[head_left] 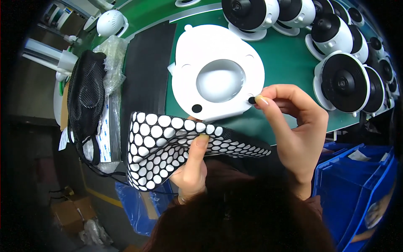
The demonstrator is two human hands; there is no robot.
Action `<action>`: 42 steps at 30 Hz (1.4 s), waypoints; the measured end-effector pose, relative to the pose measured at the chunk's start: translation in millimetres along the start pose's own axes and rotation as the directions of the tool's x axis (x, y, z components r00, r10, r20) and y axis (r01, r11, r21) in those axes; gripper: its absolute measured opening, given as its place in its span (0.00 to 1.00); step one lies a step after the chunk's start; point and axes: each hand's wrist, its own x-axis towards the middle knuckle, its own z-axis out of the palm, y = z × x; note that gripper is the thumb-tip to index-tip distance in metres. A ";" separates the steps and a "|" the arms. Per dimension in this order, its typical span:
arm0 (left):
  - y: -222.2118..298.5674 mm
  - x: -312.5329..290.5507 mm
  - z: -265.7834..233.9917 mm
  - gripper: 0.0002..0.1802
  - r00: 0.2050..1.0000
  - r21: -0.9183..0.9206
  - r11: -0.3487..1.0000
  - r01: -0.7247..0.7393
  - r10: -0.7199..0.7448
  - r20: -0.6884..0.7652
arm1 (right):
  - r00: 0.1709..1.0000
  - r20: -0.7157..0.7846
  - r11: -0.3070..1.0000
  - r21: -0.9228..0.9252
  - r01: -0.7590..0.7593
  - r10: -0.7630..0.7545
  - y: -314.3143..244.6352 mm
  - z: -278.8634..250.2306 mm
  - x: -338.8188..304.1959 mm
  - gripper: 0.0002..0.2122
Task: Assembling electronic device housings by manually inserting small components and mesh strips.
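Housing point(210, 47), white and rounded, lay by the green table's point(289, 63) near edge, just left of the right hand point(300, 130), its long axis running roughly far to near. That hand, the nearer to its near right side, pinched a small black pad point(252, 100); whether pad and housing touched was unclear. The left hand point(191, 173) gripped a bent dotted sheet point(145, 143) over the near edge.
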 end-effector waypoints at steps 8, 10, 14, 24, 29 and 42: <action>-2.5 4.1 -9.0 0.36 0.984 -0.072 0.996 -0.048 0.059 0.168 | 1.000 -0.019 0.999 -0.029 0.014 -0.015 2.3 5.6 0.0 0.03; -4.4 5.3 -13.3 0.36 0.972 -0.023 0.994 -0.105 0.108 0.210 | 1.000 -0.021 0.999 -0.041 0.021 -0.022 1.4 6.8 0.0 0.02; 0.9 2.4 -15.7 0.36 0.979 0.128 0.992 0.001 -0.028 0.204 | 0.997 0.005 0.985 -0.156 0.078 -0.078 1.5 8.8 0.2 0.03; 5.2 -7.8 -30.4 0.35 0.982 -0.005 0.996 -0.091 0.090 0.166 | 0.966 0.183 0.973 -0.107 0.202 -0.181 -8.9 -0.6 -24.2 0.07; 12.3 -10.3 -2.7 0.27 0.995 -0.084 0.996 -0.027 0.018 -0.097 | 0.961 0.234 0.985 -0.057 0.164 -0.147 -14.3 1.0 -29.7 0.08; 13.5 -0.8 -39.2 0.35 0.788 0.321 0.847 -0.424 0.169 0.592 | 0.948 0.214 0.965 -0.059 0.255 -0.237 -15.2 0.2 -23.1 0.07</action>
